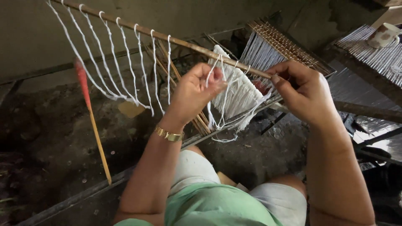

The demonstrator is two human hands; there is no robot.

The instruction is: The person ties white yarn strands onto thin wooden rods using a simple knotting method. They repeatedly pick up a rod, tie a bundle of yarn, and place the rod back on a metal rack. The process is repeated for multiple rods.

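Note:
A thin wooden rod (188,44) runs from the upper left down to the centre, with several loops of white string (125,62) hanging from it. My left hand (194,92) pinches strands of white string just below the rod. My right hand (303,94) grips the rod's lower end, fingers closed round it. Behind both hands a bundle of white threads (238,94) hangs down. A gold bracelet (168,134) sits on my left wrist.
A stick with a red tip (90,113) leans at the left. A loom reed with grey warp threads (272,46) lies at the upper right, a patterned cup (383,35) on woven cloth beyond it. Loose sticks (167,62) and a dark dirt floor lie below.

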